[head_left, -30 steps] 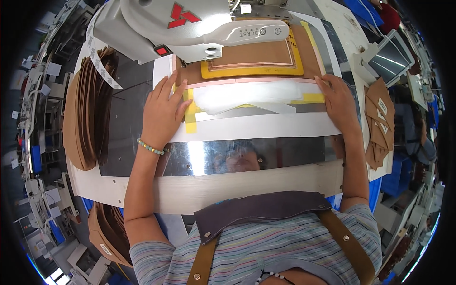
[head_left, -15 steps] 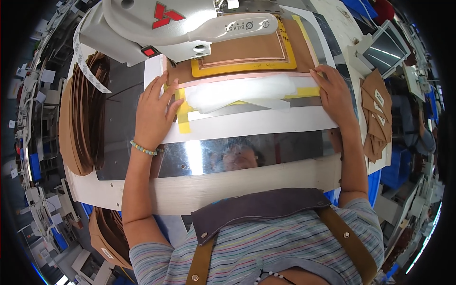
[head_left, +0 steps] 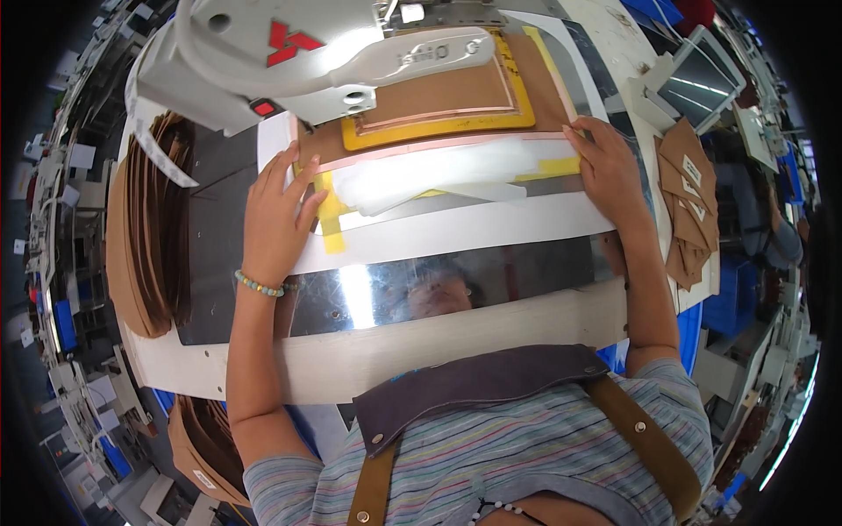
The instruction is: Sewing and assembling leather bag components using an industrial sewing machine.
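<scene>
A flat brown panel (head_left: 324, 145) with a pale pink front edge lies under a yellow frame (head_left: 355, 138) at the sewing machine head (head_left: 289, 61). My left hand (head_left: 279, 210) rests at the panel's left front corner, its fingers spread and thumb apart, a beaded bracelet on the wrist. At the right front corner my right hand (head_left: 611, 175) has its bent fingertips close together on the panel's edge. Between the hands, crumpled translucent white film (head_left: 395, 180) covers part of a white sheet (head_left: 491, 219) marked with yellow tape (head_left: 330, 215).
Stacked brown pieces (head_left: 145, 237) stand at the left; loose labelled ones (head_left: 688, 202) lie at the right. A screen (head_left: 702, 88) sits at the back right. A shiny metal plate (head_left: 526, 272) runs along the front. More brown pieces (head_left: 202, 447) hang below the table's left edge.
The whole view has shifted slightly to the left. Both hands stay at the panel's corners, and the panel and yellow frame keep their places relative to the machine.
</scene>
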Action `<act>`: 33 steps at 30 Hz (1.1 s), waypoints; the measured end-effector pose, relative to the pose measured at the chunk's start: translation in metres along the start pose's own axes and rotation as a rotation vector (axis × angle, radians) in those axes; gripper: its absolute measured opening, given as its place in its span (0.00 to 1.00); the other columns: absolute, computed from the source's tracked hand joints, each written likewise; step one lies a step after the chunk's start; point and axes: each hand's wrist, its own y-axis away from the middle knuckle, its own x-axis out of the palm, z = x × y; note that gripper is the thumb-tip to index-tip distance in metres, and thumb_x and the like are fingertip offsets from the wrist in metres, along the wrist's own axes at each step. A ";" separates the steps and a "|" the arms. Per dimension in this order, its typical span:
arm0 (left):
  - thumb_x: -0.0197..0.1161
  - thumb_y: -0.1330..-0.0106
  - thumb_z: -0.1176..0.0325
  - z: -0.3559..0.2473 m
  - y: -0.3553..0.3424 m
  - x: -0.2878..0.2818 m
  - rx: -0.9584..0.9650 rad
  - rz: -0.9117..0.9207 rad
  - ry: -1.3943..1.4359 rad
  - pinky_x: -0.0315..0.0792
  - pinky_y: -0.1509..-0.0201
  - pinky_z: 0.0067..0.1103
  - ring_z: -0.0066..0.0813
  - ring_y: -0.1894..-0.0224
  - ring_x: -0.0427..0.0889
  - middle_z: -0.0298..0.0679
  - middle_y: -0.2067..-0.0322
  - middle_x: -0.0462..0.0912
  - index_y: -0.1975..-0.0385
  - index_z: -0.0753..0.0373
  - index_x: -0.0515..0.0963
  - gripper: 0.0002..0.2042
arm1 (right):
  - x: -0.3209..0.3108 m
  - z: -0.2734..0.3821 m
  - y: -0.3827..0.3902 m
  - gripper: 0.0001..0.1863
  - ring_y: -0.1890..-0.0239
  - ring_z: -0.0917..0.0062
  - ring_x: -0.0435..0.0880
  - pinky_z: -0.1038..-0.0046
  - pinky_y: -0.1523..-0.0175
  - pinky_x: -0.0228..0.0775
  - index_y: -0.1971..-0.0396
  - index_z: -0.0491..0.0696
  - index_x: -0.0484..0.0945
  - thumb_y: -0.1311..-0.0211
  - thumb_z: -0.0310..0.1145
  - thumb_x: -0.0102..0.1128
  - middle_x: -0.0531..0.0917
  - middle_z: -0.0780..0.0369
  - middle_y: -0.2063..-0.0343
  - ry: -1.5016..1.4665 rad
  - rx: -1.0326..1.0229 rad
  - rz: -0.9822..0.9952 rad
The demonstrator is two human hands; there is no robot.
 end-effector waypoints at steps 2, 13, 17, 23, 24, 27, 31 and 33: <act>0.69 0.29 0.63 0.000 -0.002 0.002 0.032 0.009 0.031 0.70 0.30 0.39 0.50 0.30 0.75 0.47 0.30 0.76 0.35 0.58 0.81 0.22 | 0.004 -0.003 0.002 0.21 0.41 0.61 0.81 0.60 0.39 0.76 0.47 0.42 0.86 0.42 0.18 0.59 0.82 0.58 0.46 0.009 -0.007 -0.011; 0.64 0.25 0.66 0.003 -0.001 -0.001 -0.034 0.093 0.050 0.61 0.22 0.39 0.47 0.24 0.68 0.44 0.25 0.71 0.30 0.56 0.78 0.23 | 0.007 -0.007 0.007 0.24 0.41 0.62 0.81 0.61 0.36 0.75 0.42 0.49 0.85 0.39 0.20 0.59 0.81 0.60 0.42 -0.031 0.024 0.001; 0.64 0.25 0.67 0.007 0.000 0.000 -0.030 0.100 0.081 0.61 0.22 0.39 0.47 0.23 0.68 0.44 0.25 0.71 0.30 0.57 0.77 0.23 | 0.010 -0.010 0.010 0.24 0.39 0.62 0.80 0.62 0.35 0.74 0.41 0.50 0.84 0.38 0.21 0.60 0.80 0.61 0.42 -0.008 0.034 0.017; 0.63 0.26 0.69 0.007 0.002 -0.001 -0.020 0.100 0.066 0.60 0.22 0.40 0.48 0.23 0.68 0.46 0.25 0.71 0.31 0.59 0.77 0.23 | 0.007 -0.007 0.010 0.24 0.38 0.62 0.80 0.61 0.35 0.74 0.41 0.49 0.84 0.39 0.21 0.63 0.80 0.61 0.41 -0.009 0.021 0.012; 0.63 0.26 0.69 0.008 0.003 -0.002 -0.002 0.098 0.074 0.60 0.22 0.40 0.48 0.23 0.68 0.46 0.25 0.71 0.31 0.59 0.77 0.23 | 0.007 -0.007 0.010 0.24 0.38 0.62 0.80 0.61 0.34 0.73 0.41 0.49 0.84 0.39 0.21 0.63 0.80 0.60 0.41 -0.021 0.009 0.019; 0.62 0.25 0.71 0.005 -0.005 0.001 0.018 0.105 0.119 0.60 0.21 0.40 0.49 0.24 0.68 0.48 0.25 0.71 0.30 0.61 0.77 0.23 | 0.011 -0.015 0.016 0.23 0.40 0.64 0.81 0.62 0.35 0.74 0.43 0.46 0.85 0.41 0.24 0.65 0.82 0.59 0.43 0.022 -0.009 -0.006; 0.61 0.25 0.71 0.010 0.004 -0.002 0.047 0.103 0.119 0.59 0.21 0.41 0.50 0.24 0.68 0.48 0.25 0.70 0.31 0.63 0.77 0.23 | 0.014 -0.017 0.010 0.20 0.42 0.64 0.83 0.62 0.37 0.75 0.47 0.47 0.88 0.40 0.26 0.65 0.84 0.61 0.45 -0.029 -0.028 -0.012; 0.59 0.24 0.72 0.013 0.006 0.001 0.026 0.103 0.099 0.60 0.21 0.41 0.50 0.24 0.68 0.48 0.25 0.70 0.30 0.64 0.76 0.23 | 0.000 -0.025 0.015 0.18 0.43 0.65 0.84 0.62 0.39 0.76 0.48 0.48 0.88 0.39 0.26 0.64 0.86 0.61 0.46 0.050 0.035 -0.079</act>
